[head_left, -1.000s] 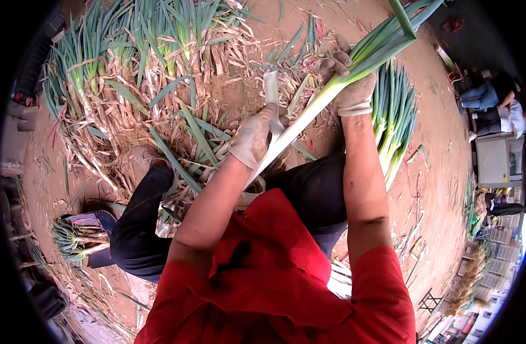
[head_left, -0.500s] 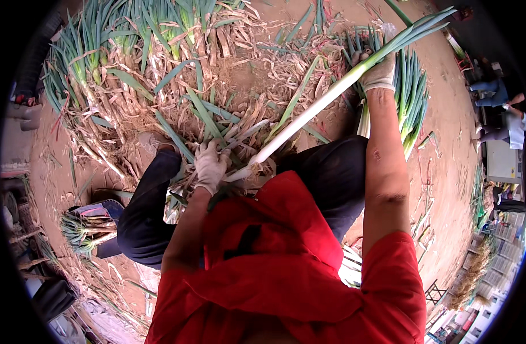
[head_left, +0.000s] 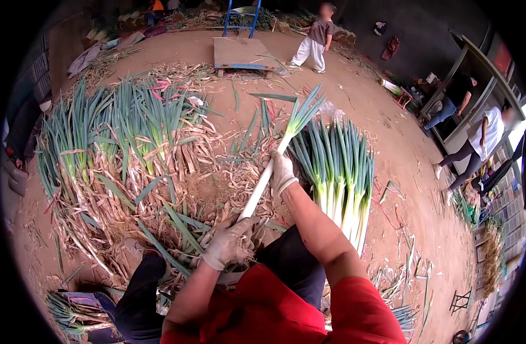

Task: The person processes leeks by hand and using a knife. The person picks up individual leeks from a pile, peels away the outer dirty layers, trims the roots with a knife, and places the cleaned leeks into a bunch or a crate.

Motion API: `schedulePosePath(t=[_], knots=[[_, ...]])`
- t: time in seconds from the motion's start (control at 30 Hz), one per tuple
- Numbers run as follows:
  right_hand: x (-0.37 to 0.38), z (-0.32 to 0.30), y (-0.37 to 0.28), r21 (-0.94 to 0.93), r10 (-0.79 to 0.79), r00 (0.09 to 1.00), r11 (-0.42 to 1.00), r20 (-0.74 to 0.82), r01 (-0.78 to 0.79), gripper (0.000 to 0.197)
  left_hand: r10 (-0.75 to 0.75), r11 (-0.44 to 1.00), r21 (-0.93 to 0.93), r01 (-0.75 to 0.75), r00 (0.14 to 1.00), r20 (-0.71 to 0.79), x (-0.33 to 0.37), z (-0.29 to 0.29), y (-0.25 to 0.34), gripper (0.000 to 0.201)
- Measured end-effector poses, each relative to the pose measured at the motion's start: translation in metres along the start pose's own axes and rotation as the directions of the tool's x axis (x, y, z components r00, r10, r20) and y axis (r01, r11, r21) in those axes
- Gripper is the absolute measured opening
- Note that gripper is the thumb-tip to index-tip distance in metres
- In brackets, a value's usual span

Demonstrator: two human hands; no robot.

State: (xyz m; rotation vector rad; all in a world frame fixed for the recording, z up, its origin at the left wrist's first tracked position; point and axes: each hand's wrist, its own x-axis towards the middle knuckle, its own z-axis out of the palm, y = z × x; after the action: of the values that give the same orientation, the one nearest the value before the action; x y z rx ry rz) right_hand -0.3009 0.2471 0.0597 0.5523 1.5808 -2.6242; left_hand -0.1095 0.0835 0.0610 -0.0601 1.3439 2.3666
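Observation:
A long green onion (head_left: 256, 194) with a clean white stalk and green top slants up and away in front of me. My right hand (head_left: 282, 171), in a pale glove, is closed round its upper stalk just below the leaves. My left hand (head_left: 229, 242), gloved too, is closed round the lower end by the roots, with its fingers partly hidden. Just right of my right hand lies a row of cleaned green onions (head_left: 337, 178), their white stalks toward me. Stripped dry leaves (head_left: 217, 215) are heaped round my left hand.
A large pile of untrimmed green onions (head_left: 119, 137) spreads over the left of the dirt floor. A low flat cart (head_left: 243, 53) with a blue handle stands ahead. A person (head_left: 315, 40) walks beyond it; two more people are at the right. A small bundle (head_left: 73, 312) lies lower left.
My left hand has come from the leaf litter onto the stalk's lower end. The green onion has swung to a steeper slant, my right hand still holding it. The view has tilted up.

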Motion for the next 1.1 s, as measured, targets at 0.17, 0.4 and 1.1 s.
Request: schedulePosePath(t=[0.17,0.4,1.1], knots=[[0.021,-0.008,0.000,-0.077,0.074,0.996,0.994,-0.056,-0.078,0.014,-0.146,0.947,-0.255,0.197,0.968,0.203,-0.025,0.028,-0.010,0.045],[0.024,-0.029,-0.009,-0.322,0.090,0.988,0.938,-0.129,-0.127,0.015,-0.067,0.979,0.204,0.011,0.960,0.271,-0.079,0.055,-0.002,0.030],[-0.003,-0.012,-0.024,-0.304,-0.336,0.937,0.906,-0.095,0.294,0.016,0.374,0.255,0.947,-0.195,0.923,0.090,0.012,-0.008,-0.095,0.033]])
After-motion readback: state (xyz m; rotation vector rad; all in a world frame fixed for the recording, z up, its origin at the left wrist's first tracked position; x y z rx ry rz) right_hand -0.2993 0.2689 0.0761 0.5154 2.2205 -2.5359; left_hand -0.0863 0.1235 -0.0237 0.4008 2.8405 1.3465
